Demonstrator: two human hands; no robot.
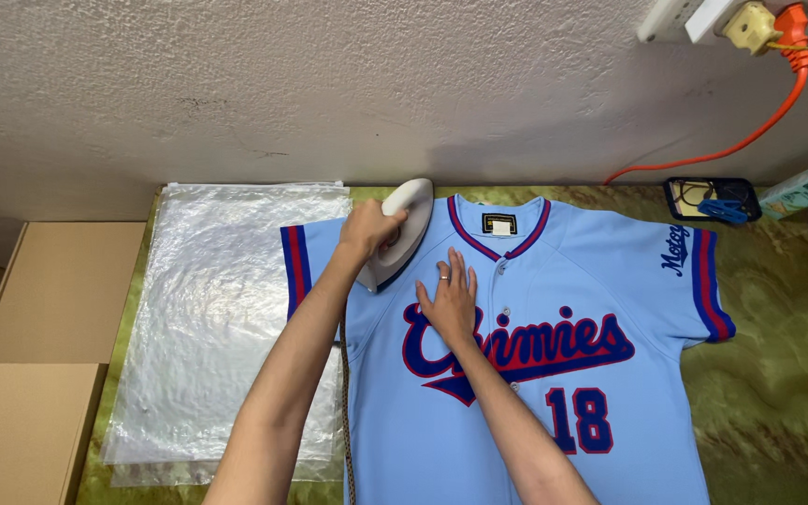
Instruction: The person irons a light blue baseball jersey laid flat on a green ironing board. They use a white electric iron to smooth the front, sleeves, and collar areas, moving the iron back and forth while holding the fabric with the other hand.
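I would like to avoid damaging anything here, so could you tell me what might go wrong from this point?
The right hand lies flat on the light blue jersey close beside the iron held by the left hand, so its fingers might get burned. The iron's cord trails over the jersey's edge and might snag or drag the fabric. The clear plastic bags lie just beside the iron and could melt if touched.

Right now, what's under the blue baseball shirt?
The light blue jersey lies flat on a green marbled table. Its left edge overlaps clear plastic bags. An iron and both hands press on top. Whatever else lies beneath is covered.
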